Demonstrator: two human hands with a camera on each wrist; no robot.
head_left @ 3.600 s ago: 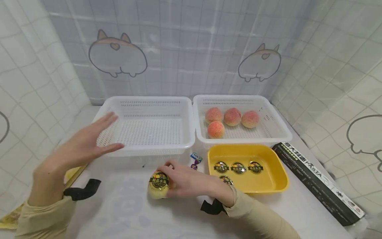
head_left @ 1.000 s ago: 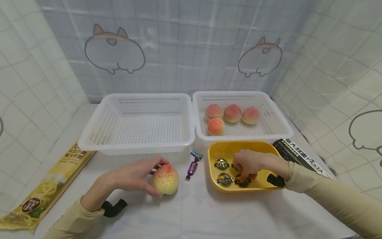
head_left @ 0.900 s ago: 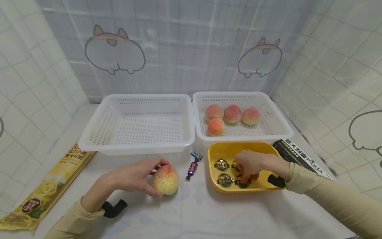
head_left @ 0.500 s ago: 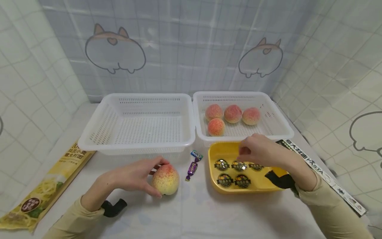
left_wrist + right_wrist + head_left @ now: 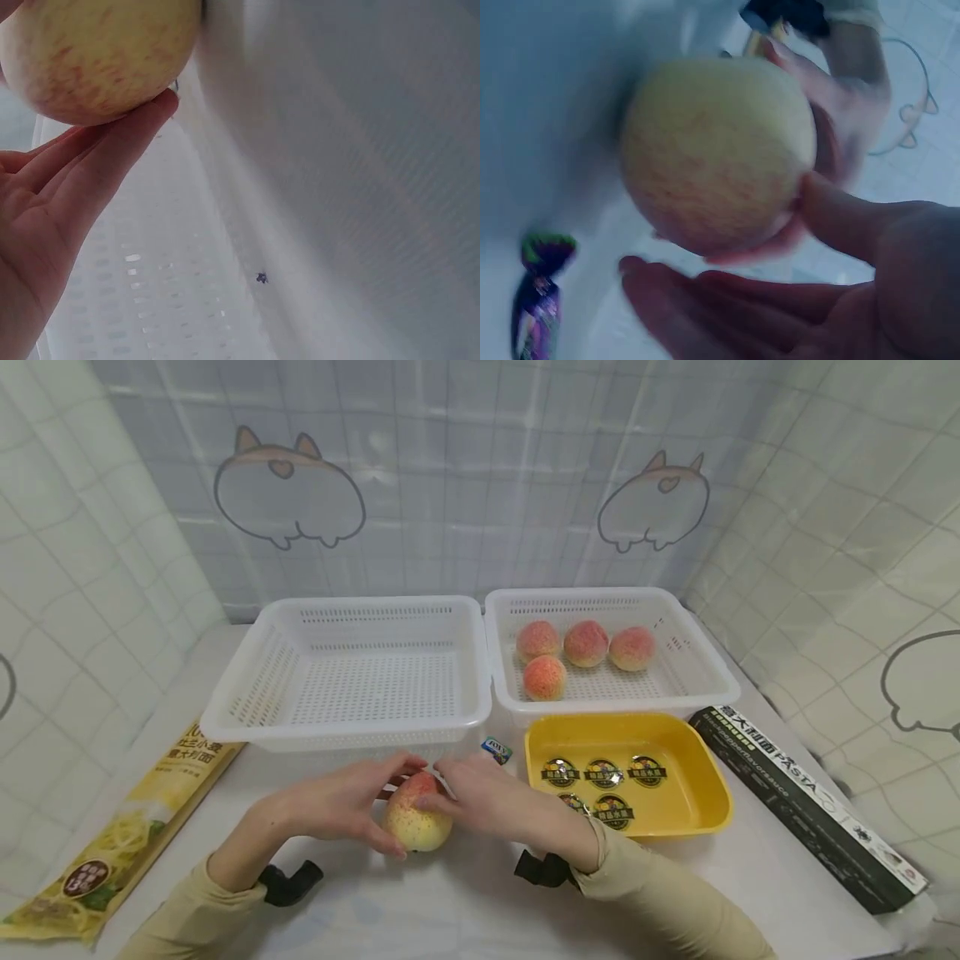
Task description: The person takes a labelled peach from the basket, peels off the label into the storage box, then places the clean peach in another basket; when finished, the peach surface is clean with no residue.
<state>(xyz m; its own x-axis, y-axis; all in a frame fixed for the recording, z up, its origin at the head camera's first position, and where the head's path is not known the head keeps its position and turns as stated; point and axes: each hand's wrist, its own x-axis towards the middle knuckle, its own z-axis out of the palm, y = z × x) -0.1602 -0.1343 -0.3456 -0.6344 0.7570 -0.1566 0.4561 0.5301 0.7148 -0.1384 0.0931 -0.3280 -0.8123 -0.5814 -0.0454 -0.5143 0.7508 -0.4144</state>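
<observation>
My left hand (image 5: 333, 802) holds a yellow and red peach (image 5: 416, 828) on the white table, thumb in front and fingers behind. In the left wrist view its straight fingers (image 5: 112, 161) lie along the peach (image 5: 97, 60). From the right, my right hand (image 5: 506, 802) touches the peach with its thumb. The right wrist view shows that thumb (image 5: 832, 214) against the peach (image 5: 720, 150), the other fingers extended and apart from it. Whether anything thin sits under the thumb is not visible. Right of this hand, a yellow tray (image 5: 693, 793) contains several round black fruit stickers (image 5: 613, 812).
Behind stand two white baskets, the left basket (image 5: 345, 731) and the right basket (image 5: 615, 703) with several peaches (image 5: 587, 643). A wrapped candy (image 5: 497, 749) lies partly behind the right hand. A yellow pasta packet (image 5: 135, 831) lies left, a black pasta box (image 5: 806, 814) right.
My right hand, which was down in the yellow tray and then above it, has moved left to the peach. My left hand took over the peach earlier and has stayed there.
</observation>
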